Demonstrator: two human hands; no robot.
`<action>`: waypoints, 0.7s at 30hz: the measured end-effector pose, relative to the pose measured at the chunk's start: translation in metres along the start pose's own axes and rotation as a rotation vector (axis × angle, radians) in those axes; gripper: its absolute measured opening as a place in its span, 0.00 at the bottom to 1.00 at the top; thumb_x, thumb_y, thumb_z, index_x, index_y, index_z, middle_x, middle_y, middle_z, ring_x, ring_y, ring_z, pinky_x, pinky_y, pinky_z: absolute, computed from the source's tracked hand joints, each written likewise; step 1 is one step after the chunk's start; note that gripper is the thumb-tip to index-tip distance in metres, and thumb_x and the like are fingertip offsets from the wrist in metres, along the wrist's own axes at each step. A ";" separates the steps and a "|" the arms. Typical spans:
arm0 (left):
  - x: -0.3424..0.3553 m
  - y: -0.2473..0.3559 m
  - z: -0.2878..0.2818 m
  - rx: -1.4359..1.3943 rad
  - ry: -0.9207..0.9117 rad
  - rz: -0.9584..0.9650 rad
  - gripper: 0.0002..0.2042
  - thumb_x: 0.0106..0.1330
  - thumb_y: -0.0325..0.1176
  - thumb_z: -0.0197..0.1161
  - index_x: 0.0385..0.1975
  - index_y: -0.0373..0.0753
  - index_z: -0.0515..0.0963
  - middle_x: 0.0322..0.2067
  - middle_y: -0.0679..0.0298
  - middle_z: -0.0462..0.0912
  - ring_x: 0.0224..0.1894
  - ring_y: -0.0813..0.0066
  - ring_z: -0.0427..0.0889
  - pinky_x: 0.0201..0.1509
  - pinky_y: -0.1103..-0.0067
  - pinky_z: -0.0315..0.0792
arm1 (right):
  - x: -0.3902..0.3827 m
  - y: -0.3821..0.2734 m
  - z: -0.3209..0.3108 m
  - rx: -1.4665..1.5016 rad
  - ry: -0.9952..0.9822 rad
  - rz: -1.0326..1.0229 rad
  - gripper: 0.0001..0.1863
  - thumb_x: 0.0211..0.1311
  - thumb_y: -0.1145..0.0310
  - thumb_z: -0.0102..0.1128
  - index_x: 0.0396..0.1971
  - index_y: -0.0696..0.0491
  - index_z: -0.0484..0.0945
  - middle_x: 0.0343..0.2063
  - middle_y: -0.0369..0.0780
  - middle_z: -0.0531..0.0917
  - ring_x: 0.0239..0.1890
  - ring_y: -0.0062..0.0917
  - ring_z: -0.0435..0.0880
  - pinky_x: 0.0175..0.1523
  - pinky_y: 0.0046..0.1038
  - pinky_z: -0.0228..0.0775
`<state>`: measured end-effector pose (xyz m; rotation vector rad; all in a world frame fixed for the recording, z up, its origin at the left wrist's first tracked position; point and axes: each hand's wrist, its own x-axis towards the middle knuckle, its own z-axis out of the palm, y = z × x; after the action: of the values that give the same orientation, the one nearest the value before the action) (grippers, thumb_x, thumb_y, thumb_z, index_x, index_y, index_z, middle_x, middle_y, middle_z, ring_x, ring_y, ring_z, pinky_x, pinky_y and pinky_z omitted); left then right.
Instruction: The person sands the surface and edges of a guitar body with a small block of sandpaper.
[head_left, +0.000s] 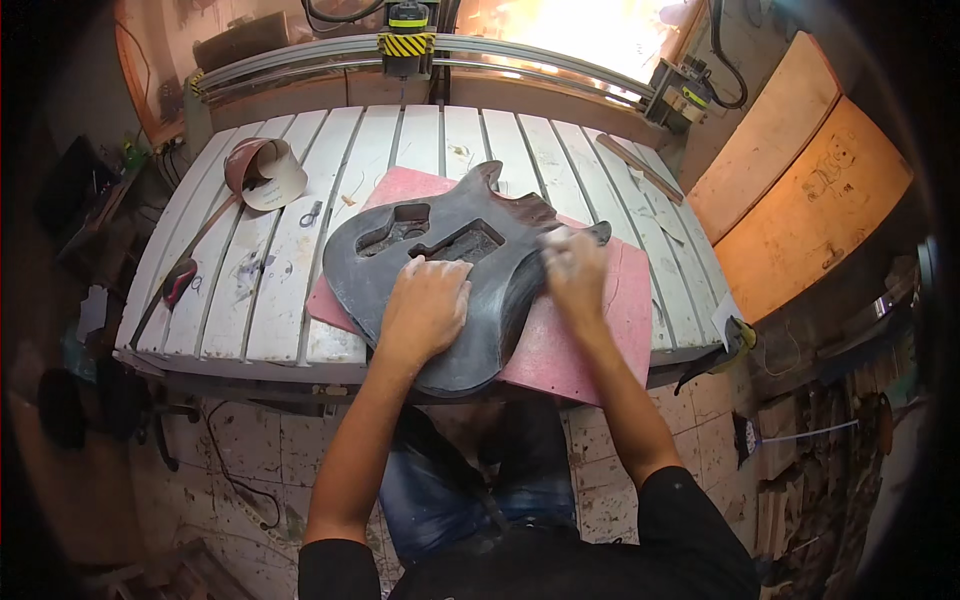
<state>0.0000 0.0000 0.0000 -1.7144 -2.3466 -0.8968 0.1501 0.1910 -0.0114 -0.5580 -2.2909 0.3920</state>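
A: Where's the guitar body (485, 292)?
B: On the pink board (560, 348), from my end. Left hand (428, 305) is curled on its top, right hand (576, 275) blurry at its edge; can't tell if either's gripping.

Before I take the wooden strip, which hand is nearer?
Right. The right hand, at the guitar body, is front-left of the wooden strip; the left hand is farther left.

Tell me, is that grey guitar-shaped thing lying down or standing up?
Lying down: the grey guitar body rests over the pink board, its broad face and cut-out pockets turned up, the left hand on top.
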 end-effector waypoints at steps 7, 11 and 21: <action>-0.021 -0.010 -0.012 0.073 -0.026 -0.022 0.17 0.78 0.37 0.57 0.60 0.38 0.81 0.55 0.52 0.86 0.62 0.53 0.81 0.75 0.55 0.65 | -0.034 -0.016 0.007 0.318 -0.097 -0.178 0.11 0.63 0.64 0.73 0.37 0.55 0.84 0.53 0.49 0.85 0.54 0.45 0.80 0.63 0.44 0.69; -0.012 -0.002 -0.005 0.044 -0.014 0.008 0.16 0.79 0.37 0.57 0.60 0.38 0.81 0.55 0.52 0.86 0.63 0.53 0.81 0.75 0.56 0.65 | 0.009 0.041 -0.002 0.008 0.182 0.083 0.11 0.68 0.61 0.71 0.39 0.52 0.85 0.48 0.46 0.84 0.54 0.43 0.79 0.60 0.46 0.68; -0.013 -0.009 -0.003 0.068 0.093 0.045 0.15 0.76 0.36 0.60 0.56 0.37 0.83 0.49 0.52 0.88 0.56 0.50 0.84 0.69 0.56 0.69 | -0.021 -0.006 0.003 0.334 -0.099 -0.250 0.12 0.61 0.63 0.74 0.37 0.54 0.83 0.54 0.48 0.85 0.56 0.42 0.81 0.64 0.43 0.69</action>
<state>-0.0039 -0.0141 -0.0064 -1.6556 -2.2439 -0.8597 0.1595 0.1749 -0.0235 -0.0850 -2.2864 0.6721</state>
